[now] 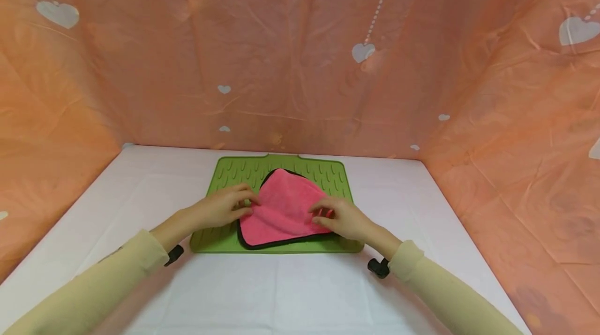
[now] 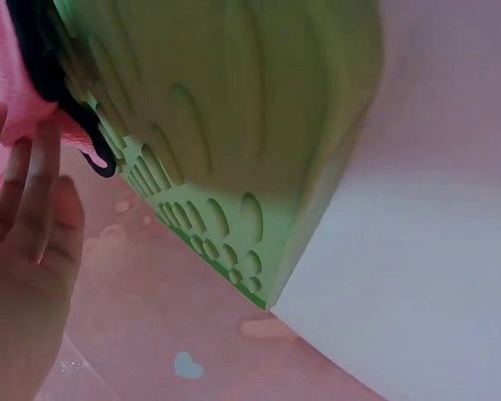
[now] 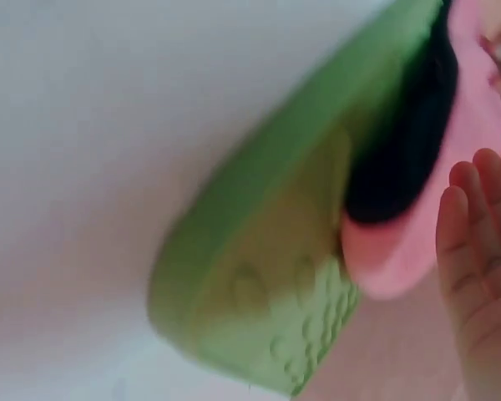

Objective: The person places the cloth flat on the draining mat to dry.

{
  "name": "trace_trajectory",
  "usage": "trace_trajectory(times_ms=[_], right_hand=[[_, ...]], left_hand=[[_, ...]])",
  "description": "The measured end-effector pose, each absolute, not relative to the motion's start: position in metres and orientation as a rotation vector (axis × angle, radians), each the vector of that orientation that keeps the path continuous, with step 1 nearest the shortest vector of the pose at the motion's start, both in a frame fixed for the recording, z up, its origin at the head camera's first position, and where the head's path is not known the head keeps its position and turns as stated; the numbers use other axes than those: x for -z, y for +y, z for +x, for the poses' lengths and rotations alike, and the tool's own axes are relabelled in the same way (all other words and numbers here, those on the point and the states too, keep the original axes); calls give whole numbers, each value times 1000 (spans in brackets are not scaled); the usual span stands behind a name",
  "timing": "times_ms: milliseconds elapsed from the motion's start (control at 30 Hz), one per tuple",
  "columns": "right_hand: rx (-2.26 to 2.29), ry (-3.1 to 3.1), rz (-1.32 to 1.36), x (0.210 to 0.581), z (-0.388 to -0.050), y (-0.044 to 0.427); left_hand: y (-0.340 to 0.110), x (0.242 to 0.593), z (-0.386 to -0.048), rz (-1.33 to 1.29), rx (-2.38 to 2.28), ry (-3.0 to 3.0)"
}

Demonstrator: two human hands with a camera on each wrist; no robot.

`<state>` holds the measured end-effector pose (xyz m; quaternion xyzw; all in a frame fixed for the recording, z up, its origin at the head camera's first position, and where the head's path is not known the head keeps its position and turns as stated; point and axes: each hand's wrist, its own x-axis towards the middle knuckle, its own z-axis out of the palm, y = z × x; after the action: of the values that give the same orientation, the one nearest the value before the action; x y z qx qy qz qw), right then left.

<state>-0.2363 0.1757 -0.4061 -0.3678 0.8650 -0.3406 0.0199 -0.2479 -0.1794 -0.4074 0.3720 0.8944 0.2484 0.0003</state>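
Note:
A pink cloth [image 1: 286, 205] with black edging lies askew and slightly wrinkled on a green ridged mat [image 1: 225, 168]. My left hand [image 1: 225, 206] is at the cloth's left edge, its fingers loosely bent. In the left wrist view the fingertips meet the pink cloth [image 2: 25, 92], with no clear pinch. Over the cloth's right side is my right hand [image 1: 344, 216], thumb and fingers apart. The right wrist view shows its fingers [image 3: 461, 242] nearly straight beside the cloth; whether they touch it is unclear.
The mat lies on a white-covered table [image 1: 281, 293], near its back edge. Orange curtains [image 1: 290, 64] with white hearts stand behind and on both sides. A black wrist mount [image 1: 378, 268] sits below the right wrist, another [image 1: 174, 255] by the left.

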Motion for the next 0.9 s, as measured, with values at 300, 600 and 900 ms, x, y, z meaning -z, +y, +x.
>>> trace_trajectory(times_ms=[300, 600, 900], right_hand=[[1148, 2854, -912, 404, -250, 210], [1016, 2736, -753, 418, -257, 220], [1071, 2737, -770, 425, -256, 214]], left_hand=[[-186, 411, -229, 1196, -752, 2923], [-190, 420, -223, 1195, -661, 2760], [-188, 421, -223, 1242, -590, 2731]])
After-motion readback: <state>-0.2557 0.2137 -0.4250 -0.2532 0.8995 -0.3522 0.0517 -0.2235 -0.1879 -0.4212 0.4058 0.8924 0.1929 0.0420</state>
